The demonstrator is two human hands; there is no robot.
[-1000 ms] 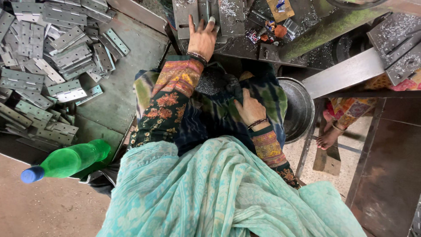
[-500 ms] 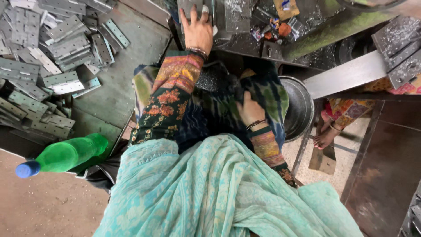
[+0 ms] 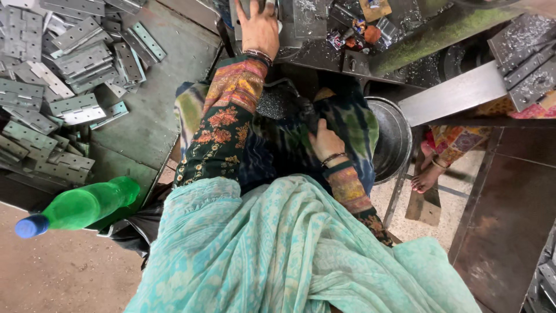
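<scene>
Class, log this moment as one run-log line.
left hand: on metal plate | right hand: resting on lap | hinges: piled left | green bottle: lying beside

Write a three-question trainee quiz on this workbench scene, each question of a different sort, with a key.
1. True or false: the left hand is stretched forward onto the metal work surface at the top of the view.
2. Multiple choice: the green plastic bottle has a cap that is A) red, B) blue, C) white.
3. Fill in: the right hand rests on the person's ____, next to the round metal bowl.

Key: 1 true; 2 B; 3 lap. The pile of grey metal hinges lies to the left, untouched by either hand.
</scene>
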